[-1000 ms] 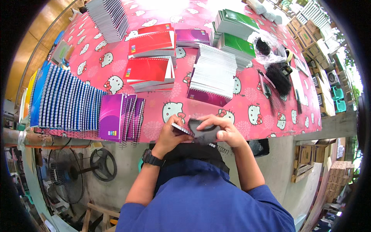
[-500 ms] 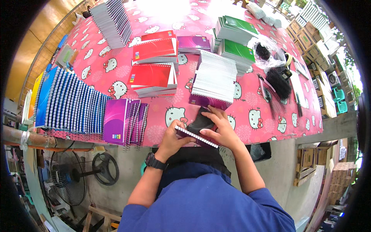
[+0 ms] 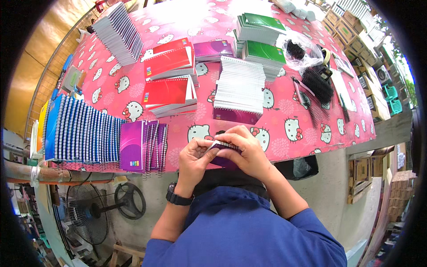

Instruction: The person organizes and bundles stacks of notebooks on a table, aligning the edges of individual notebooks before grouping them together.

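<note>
At the table's near edge, my left hand [image 3: 192, 162] and my right hand [image 3: 249, 153] both grip a small purple notebook [image 3: 221, 162]. Its wire-bound edge faces up under my right fingers. My left thumb and fingers pinch the corner of that edge, and my right thumb presses on the purple cover. A bit of something black [image 3: 220, 132] shows just behind my fingers; most of it is hidden. Straight ahead of the hands lies a stack of unbound-looking white page blocks [image 3: 240, 89] with a purple cover at its near end.
Purple spiral notebooks [image 3: 132, 147] and a long row of blue ones [image 3: 84, 129] stand on the left. Red notebooks [image 3: 165, 91] and green notebooks [image 3: 265, 52] are stacked farther back. Black wire coils [image 3: 318, 86] and pink-handled pliers [image 3: 303, 86] lie right. A fan [image 3: 89, 209] stands below left.
My right hand has moved off the black object onto the notebook's bound edge, and the notebook has turned in my hands. The whole view has shifted slightly.
</note>
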Demonstrator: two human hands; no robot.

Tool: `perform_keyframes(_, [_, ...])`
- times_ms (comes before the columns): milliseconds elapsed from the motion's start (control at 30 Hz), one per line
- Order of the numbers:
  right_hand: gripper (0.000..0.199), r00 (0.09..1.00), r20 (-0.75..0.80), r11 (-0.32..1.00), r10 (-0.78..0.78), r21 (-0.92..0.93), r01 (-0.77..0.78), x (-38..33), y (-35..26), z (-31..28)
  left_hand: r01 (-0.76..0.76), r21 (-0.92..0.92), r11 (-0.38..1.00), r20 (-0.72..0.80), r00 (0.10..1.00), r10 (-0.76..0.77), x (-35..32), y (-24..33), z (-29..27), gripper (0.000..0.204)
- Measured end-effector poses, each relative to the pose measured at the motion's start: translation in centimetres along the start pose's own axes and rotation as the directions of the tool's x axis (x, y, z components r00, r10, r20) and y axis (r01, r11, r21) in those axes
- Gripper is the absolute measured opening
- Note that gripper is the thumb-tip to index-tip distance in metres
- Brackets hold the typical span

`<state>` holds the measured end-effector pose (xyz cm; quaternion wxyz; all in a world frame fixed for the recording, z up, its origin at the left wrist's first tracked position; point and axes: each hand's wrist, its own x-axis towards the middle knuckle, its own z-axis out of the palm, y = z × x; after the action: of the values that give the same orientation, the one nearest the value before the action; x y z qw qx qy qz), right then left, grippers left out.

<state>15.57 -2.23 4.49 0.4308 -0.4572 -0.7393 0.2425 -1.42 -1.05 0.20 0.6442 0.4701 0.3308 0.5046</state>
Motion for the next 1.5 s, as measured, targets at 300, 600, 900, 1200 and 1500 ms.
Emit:
perform_keyframes(300, [0.022,0.998,-0.057,0.991,0.032,0.130,-0.025,-0.2,-1.0,0.3,-0.086,0.201,0.976,0.036,0.996,0.080,-0.3,1.4,-0.1,0.015])
perform_keyframes(600, [0.017,0.989,0.131,0.997,-0.070,0.046,0.064,0.8,-1.3,1.0,-0.066,0.281,0.958,-0.046,0.996,0.082,-2.3,3.1,-1.0,0.018])
perform_keyframes(900, [0.021,0.924,0.291,0.960,-0.248,0.201,0.194,2.8,-2.4,4.5,-0.040,0.256,0.966,-0.184,0.979,0.089,-3.9,5.6,-4.2,0.024])
perform_keyframes(1200, [0.045,0.953,0.259,0.939,-0.155,0.339,0.061,5.1,-2.4,8.1,-0.098,0.913,0.395,0.073,0.994,0.076,2.0,17.2,-10.0,0.014])
perform_keyframes(1500, [0.038,0.972,0.216,0.872,0.088,-0.488,0.030,-2.5,3.1,2.4,0.293,0.932,-0.214,-0.249,0.946,0.210,-0.9,5.3,-9.7,0.087])
